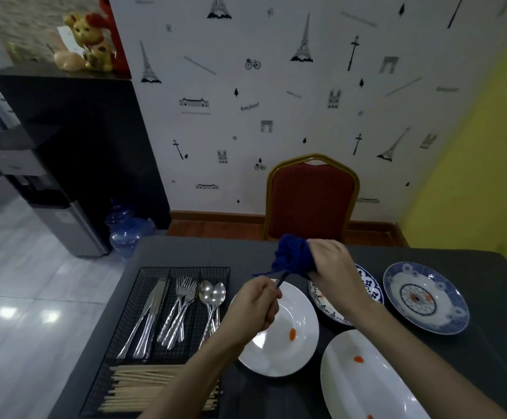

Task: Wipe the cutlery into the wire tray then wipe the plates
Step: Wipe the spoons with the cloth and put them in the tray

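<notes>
While left hand (256,303) grips utensil handle (281,280), right hand (329,260) clenches blue cloth (291,255) round its end.

Blue cloth (293,257), white and blue-patterned plates on a dark grey desk (488,352).

The wire tray (143,300) is black, holding silver knives (149,316), forks (179,309) and spoons (213,297), with pale wooden chopsticks (143,388) at its near end. Two plates are plain white, one (294,337) and the other (367,385) both dotted with orange smears. Two more carry blue floral borders on white: one (370,285) partly hidden, the other (426,297) with an orange-and-navy rosette at its centre. The chair (311,198) is red with a gold frame. The wall (276,116) is white with grey and black Paris motifs, meeting a yellow wall (488,146).
</notes>
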The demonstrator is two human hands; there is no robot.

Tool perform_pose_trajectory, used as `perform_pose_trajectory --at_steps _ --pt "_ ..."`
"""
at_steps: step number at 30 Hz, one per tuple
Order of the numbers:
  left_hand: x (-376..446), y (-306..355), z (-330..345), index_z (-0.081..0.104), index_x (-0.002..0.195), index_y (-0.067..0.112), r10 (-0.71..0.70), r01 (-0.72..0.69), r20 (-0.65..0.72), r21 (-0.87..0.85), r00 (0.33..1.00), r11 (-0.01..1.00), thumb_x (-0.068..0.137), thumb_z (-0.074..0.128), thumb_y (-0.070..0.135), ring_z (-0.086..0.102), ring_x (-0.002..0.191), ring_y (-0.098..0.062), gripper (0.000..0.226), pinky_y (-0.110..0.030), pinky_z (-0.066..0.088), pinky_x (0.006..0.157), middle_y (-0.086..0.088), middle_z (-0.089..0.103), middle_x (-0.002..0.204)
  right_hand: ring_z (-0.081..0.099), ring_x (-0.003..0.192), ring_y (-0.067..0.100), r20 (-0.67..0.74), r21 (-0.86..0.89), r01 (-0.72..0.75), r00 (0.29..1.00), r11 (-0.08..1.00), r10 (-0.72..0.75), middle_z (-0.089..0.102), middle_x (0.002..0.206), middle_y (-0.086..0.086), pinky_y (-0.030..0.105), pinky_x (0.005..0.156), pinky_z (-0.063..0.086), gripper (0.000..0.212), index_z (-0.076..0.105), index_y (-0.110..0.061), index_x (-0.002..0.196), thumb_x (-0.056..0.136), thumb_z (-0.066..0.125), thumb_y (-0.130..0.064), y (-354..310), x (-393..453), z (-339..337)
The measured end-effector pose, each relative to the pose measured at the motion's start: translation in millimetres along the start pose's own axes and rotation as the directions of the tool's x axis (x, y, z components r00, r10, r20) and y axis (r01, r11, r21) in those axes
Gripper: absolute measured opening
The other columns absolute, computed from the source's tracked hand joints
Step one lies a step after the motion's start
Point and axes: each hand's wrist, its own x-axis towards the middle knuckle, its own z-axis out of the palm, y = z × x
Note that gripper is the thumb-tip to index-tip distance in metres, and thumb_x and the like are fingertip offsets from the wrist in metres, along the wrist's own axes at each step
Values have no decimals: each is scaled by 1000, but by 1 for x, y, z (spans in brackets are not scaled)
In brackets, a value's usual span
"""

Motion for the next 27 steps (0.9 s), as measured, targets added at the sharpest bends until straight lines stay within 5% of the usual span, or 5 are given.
perform_pose_trajectory --at_steps 4,15,18,21,27 --pt "3 -1 0 54 89 1 -6 6 15 -27 1000 1000 101 39 11 35 47 -10 22 -22 27 44 -2 44 56 62 84 20 56 146 84 994 986 -93 67 90 5 28 81 44 37 61 -9 101 68 79 -10 -20 -19 1" --pt "-1 -15 -4 51 89 1 -22 23 48 -19 999 1000 102 35 8 32 46 -6 22 -19 24 44 2 39 58 65 78 21 62 41 92 994 995 -94 69 85 5 32 75 53 38 62 -9 100 68 81 -13 -15 -31 11" --pt "3 -25 -10 57 90 -2 -11 13 -17 119 1000 993 101 40 13 35 46 -5 25 -17 28 45 7 43 56 62 71 26 59 -31 -110 992 993 112 64 79 7 36 60 48 30 52 -9 100 77 70 -12 10 -16 11" --pt "5 -30 -17 65 83 6 -39 56 -87 197 995 979 97 43 19 37 48 -2 29 -18 29 50 13 43 55 59 69 23 -21 180 -377 922 909 386 62 81 4 36 55 44 28 47 -12 105 84 65 -18 17 -7 8" --pt "5 -35 -20 59 82 12 -76 93 -112 154 991 984 97 47 17 38 51 -8 20 -20 31 47 4 48 66 59 71 13 -55 346 -358 915 867 400 63 83 -3 31 59 49 27 50 -17 102 82 68 -20 -13 -8 13"
